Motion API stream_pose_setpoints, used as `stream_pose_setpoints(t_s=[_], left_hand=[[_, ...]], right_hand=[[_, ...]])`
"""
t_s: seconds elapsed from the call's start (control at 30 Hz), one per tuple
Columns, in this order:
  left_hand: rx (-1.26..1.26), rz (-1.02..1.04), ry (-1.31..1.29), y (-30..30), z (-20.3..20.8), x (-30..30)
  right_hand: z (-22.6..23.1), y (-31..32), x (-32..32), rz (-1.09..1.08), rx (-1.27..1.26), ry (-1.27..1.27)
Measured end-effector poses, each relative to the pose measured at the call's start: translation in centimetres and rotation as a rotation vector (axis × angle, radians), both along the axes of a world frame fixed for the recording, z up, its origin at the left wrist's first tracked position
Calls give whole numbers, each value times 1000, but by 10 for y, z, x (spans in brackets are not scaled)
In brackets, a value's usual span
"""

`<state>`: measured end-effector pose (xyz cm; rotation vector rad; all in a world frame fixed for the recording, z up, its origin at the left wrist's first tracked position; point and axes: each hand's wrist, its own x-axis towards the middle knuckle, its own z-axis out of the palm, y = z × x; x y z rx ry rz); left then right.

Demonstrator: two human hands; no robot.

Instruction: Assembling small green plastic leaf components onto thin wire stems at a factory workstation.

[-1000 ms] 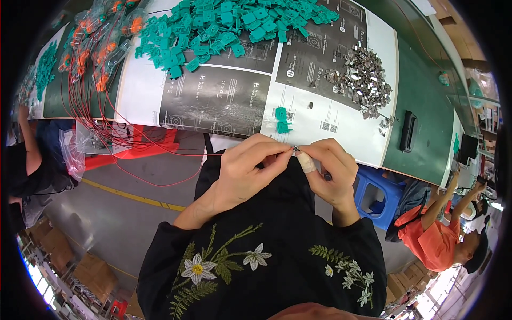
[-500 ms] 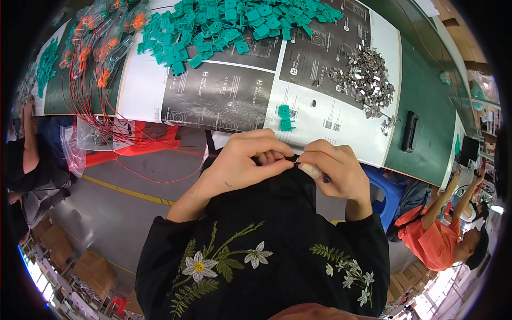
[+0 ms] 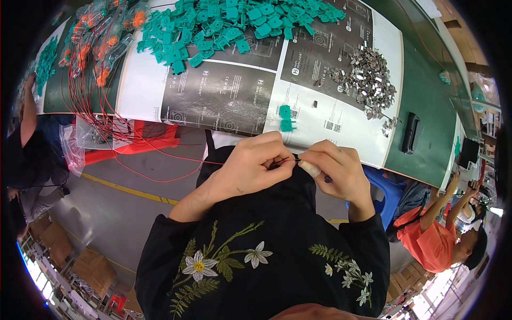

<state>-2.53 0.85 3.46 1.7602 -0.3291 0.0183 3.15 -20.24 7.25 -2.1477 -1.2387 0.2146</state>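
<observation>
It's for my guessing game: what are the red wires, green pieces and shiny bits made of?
Red wires: probably smooth plastic outside, being thin, bendy and evenly red; the inside is hidden.
Green pieces: likely hard plastic, smooth-looking, because they share one even colour.
Shiny bits: probably bare metal, since they're silvery with bright glints.

Green bench point(image 3: 424, 85), printed black-and-white sheets point(image 3: 213, 98) cover the middle. On sheets: big teal plastic pile point(image 3: 232, 24) far side, metal bits point(image 3: 373, 80) heaped right, two teal pieces point(image 3: 285, 111) near front edge. Black elongated item point(image 3: 410, 133) sits on green, right. Clear-and-orange parts point(image 3: 112, 41) with red wires point(image 3: 98, 114) lie left.
</observation>
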Motion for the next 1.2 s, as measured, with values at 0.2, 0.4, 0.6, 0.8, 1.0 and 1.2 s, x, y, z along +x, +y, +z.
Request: stream_pose_setpoints(t_s=[0.2,0.4,0.6,0.8,1.0,1.2], left_hand=[[-385,-25,457,-4,-11,1],[-414,55,643,-4,-4,4],[-30,272,93,-8,-13,7],[14,410,-155,-16,-23,15],[33,324,-65,-12,-23,17],[26,265,19,-7,-16,20]], right_hand=[[-2,-1,-3,40,23,-373],[-3,-2,4,103,-116,-624],[-20,8,17,-21,-139,-297],[-28,14,25,-29,-195,-203],[-27,16,30,16,-236,-173],[-24,22,26,42,-317,-247]])
